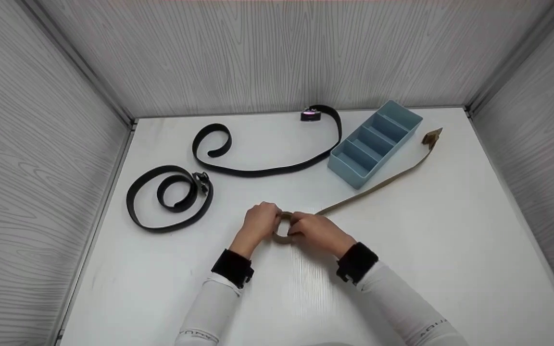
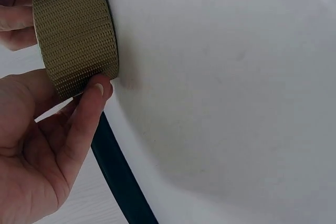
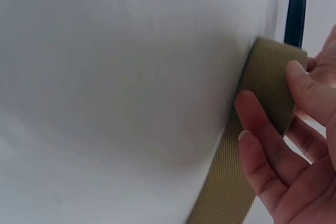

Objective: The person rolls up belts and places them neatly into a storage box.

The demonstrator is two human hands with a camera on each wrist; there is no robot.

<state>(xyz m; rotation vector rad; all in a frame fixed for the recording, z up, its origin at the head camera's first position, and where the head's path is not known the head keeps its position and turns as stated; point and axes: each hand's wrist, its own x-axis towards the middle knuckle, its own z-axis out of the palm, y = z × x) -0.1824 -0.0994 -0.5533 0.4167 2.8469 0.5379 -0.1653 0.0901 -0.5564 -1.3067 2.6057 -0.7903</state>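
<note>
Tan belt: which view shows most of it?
The head view: it follows the tan belt from its loop past the blue tray to the far end. The left wrist view shows only the loop, close up; the right wrist view shows the loop and some strap, cut by the frame.

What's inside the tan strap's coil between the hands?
White tabletop shows inside the coiled tan strap; the left hand and right hand cover parts of its sides, so anything under them is hidden.
</note>
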